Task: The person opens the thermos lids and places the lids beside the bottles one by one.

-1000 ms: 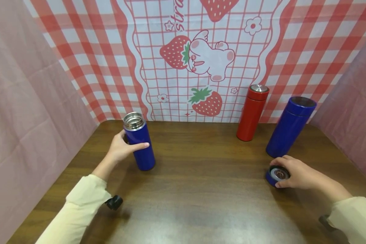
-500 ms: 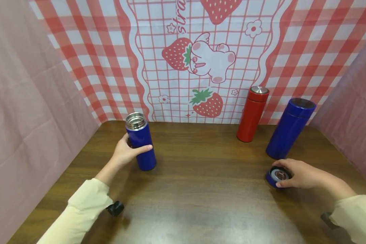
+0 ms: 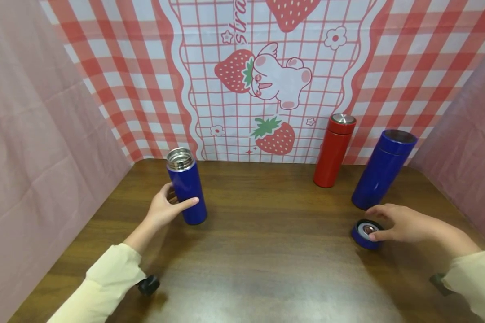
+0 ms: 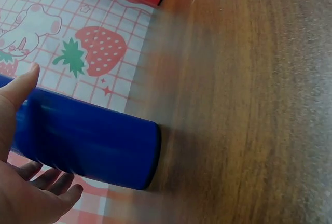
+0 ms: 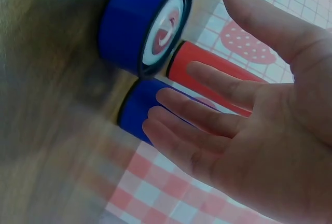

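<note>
At the left of the head view a blue thermos flask stands upright without a lid, its steel mouth showing. My left hand is around its lower half with fingers spread. The left wrist view has the thumb raised along the flask and the fingertips loose beneath it. On the right, a blue flask lid lies with its inner side up on the table. Just right of and over this lid is my right hand, fingers extended and holding nothing.
A red thermos with a steel-topped lid stands at the back right. Beside it is a larger blue flask. The wooden table meets a strawberry-print cloth behind; pink curtains hang at both sides.
My right hand has let go of the lid and drawn slightly up and right; the lid stays put. The left hand has slid a little lower on the flask, and its fingers have loosened.
</note>
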The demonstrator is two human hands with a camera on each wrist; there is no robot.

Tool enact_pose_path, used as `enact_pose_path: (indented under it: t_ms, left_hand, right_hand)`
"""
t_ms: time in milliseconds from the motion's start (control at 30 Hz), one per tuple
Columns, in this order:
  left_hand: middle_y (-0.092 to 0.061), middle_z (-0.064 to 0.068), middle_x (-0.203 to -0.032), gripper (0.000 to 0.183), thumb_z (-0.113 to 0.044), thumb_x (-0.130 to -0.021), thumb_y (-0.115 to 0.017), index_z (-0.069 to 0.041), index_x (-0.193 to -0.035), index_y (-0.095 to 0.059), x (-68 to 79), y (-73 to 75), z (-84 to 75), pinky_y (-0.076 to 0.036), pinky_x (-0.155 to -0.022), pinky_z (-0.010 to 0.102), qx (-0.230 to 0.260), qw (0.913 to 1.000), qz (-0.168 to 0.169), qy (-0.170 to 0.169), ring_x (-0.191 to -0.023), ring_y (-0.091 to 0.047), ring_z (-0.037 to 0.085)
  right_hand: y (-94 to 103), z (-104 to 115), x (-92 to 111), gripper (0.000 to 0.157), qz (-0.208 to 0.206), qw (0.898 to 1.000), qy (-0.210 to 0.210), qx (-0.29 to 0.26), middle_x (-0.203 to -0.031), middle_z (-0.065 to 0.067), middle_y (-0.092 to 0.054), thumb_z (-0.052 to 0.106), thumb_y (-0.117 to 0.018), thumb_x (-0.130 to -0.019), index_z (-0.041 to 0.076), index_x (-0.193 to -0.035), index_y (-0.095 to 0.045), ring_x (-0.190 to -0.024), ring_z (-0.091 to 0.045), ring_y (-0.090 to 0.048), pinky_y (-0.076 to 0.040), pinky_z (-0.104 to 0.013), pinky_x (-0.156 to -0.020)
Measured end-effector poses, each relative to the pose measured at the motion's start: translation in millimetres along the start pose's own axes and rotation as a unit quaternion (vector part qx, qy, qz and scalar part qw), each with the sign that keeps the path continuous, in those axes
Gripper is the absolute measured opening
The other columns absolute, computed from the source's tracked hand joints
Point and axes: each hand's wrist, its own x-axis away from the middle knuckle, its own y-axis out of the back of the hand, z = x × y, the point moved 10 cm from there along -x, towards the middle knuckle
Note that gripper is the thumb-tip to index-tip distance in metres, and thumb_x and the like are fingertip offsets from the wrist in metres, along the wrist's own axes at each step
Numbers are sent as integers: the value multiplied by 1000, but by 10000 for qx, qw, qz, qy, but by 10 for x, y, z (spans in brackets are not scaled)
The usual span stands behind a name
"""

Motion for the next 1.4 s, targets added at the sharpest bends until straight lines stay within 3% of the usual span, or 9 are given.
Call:
enact_pose_path:
  t_ms: [200, 433, 700, 1000, 1267, 1400]
  left_hand:
    - [-43, 26, -145, 80, -28, -82, -74, -1, -145, -32, 63, 12, 3, -41, -108, 52, -237, 9997, 28, 39, -135, -43, 42]
    - [-41, 28, -146, 77, -29, -85, -70, 2, -144, -31, 156, 27, -3, -42, -108, 52, -317, 9994, 40, 132, -135, -42, 44]
    - [-39, 27, -147, 80, -40, -86, -67, 3, -143, -32, 296, 90, 12, -41, -108, 52, -1187, 9917, -136, 471, -135, -42, 42]
    - [-51, 31, -136, 78, -46, -85, -66, 5, -137, -40, 453, -16, 4, -45, -102, 51, -1449, 9854, 213, 864, -127, -50, 42]
    - [-56, 30, -130, 81, -49, -80, -70, 8, -133, -43, 564, -193, -76, -48, -98, 49, -1681, 9808, 631, 759, -122, -55, 42]
    - [-59, 28, -128, 80, -47, -79, -72, 7, -132, -46, 622, -279, -88, -48, -98, 48, -1850, 9769, 813, 694, -121, -56, 40]
  right_hand:
    - [104, 5, 22, 59, -37, 9998, 74, 206, -113, -23, -65, 38, -76, -79, -1, -119, -58, -104, -40, -62, -51, -53, -83]
    - [283, 33, 28, 56, -378, 9984, 172, 390, -112, -17, -67, 38, -77, -78, 1, -117, -61, -104, -38, -63, -52, -52, -83]
    - [521, 135, 31, 50, -840, 9939, 285, 661, -111, -13, -69, 35, -77, -79, 4, -115, -63, -102, -32, -65, -53, -44, -81]
    - [774, 206, 67, 49, -1222, 9910, 296, 470, -114, -15, -69, 30, -78, -79, 2, -117, -62, -103, -32, -66, -57, -34, -76]
    - [967, 310, 82, 54, -1431, 9870, 115, 716, -118, -22, -65, 31, -77, -81, 0, -122, -60, -110, -39, -61, -49, -57, -88]
    - [1120, 382, 92, 53, -1703, 9820, 185, 797, -119, -25, -63, 28, -79, -79, 0, -120, -60, -110, -41, -59, -48, -60, -87]
